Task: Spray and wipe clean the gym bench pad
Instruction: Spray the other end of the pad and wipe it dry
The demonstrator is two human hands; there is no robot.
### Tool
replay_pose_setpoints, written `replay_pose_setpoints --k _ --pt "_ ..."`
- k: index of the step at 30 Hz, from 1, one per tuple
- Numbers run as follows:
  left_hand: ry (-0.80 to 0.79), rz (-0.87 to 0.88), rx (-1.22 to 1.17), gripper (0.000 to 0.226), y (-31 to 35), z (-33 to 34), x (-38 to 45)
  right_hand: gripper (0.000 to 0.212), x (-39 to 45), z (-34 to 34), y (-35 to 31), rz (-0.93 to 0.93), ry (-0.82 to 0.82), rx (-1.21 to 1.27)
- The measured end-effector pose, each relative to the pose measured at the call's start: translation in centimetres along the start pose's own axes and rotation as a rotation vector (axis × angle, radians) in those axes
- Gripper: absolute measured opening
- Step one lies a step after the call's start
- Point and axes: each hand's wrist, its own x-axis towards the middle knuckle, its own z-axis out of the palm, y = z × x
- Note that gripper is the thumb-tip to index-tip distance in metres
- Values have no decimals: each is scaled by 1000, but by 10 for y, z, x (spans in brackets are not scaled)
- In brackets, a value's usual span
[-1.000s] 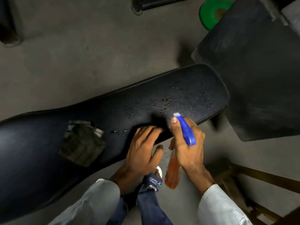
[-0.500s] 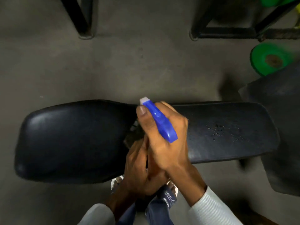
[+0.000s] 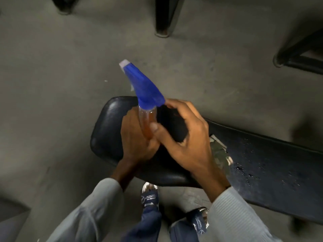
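The black gym bench pad (image 3: 272, 165) runs from the centre to the right edge, with spray droplets on its right part and a torn patch (image 3: 221, 155) showing padding. A spray bottle (image 3: 144, 95) with a blue trigger head and orange liquid stands upright over the pad's left end. My left hand (image 3: 135, 138) wraps the bottle's body from the left. My right hand (image 3: 183, 137) touches it from the right, thumb on the body and fingertips at the back of the blue head, palm partly spread.
Bare concrete floor surrounds the bench. Black metal frame legs (image 3: 163, 20) stand at the top, and another dark frame (image 3: 297, 55) sits at the upper right. My feet in sandals (image 3: 150, 194) are below the pad's near edge.
The view swung toward the pad's left end. The bottle went from my right hand's full grip to being held upright by my left hand, with the right hand loosening on it.
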Motion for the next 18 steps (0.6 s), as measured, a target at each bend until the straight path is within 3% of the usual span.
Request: replay_pose_setpoints --k 3,8,11,18 --pt "95 4 -26 50 -4 -14 -5 40 -20 18 24 71 24 -9" --pt "120 27 -124 63 17 -16 -30 16 -45 43 50 197 -97 -80" --pt "147 -36 -160 67 15 -11 -35 12 -46 50 57 232 -128 -62" --pt "179 -147 -102 53 8 -9 -41 21 -43 61 60 217 -183 -22"
